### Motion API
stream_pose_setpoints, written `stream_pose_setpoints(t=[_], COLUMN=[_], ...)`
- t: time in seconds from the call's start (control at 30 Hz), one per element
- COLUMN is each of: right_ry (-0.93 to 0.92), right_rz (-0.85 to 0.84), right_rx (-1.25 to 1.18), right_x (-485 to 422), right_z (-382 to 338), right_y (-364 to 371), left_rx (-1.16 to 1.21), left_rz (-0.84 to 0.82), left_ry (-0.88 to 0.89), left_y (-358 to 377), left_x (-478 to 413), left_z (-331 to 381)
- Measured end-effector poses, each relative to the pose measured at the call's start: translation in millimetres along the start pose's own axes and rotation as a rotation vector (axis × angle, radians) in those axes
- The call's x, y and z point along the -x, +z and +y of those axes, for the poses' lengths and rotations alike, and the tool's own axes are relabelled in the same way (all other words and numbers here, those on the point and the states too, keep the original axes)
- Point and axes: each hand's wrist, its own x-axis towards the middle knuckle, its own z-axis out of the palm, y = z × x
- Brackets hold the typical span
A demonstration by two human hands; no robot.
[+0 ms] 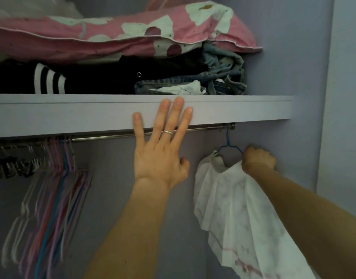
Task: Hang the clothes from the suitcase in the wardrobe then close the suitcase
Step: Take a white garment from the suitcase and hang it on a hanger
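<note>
Wardrobe shelf [72, 113] holding folded clothes [112, 79], left hand [161, 158] splayed, right hand [258, 160] gripping white garment [233, 208] on hanger [228, 144]

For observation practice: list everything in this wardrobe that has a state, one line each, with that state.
left hand: open, fingers flat against the shelf edge.
right hand: gripping the white garment.
blue hanger: hooked on the rail.
white garment: draped on the blue hanger.
empty hangers: bunched at the rail's left.
</note>
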Motion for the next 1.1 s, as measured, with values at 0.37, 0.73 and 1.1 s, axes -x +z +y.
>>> stream_pose_setpoints(t=[0.37, 0.73, 1.1], right_ry=[-0.332, -0.383, -0.129], right_rz=[-0.194, -0.471, -0.790], right_rx=[0.003, -0.252, -0.341], right_x=[78, 195, 286], right_z=[26, 186, 452], right_y=[-101, -222, -222], left_rx=[-0.005, 0.345, 0.629], left_rz=[-0.480, -0.892, -1.171], left_ry=[-0.093, -0.155, 0.072], left_y=[-67, -201, -310], left_x=[-9, 1, 92], left_z=[12, 107, 371])
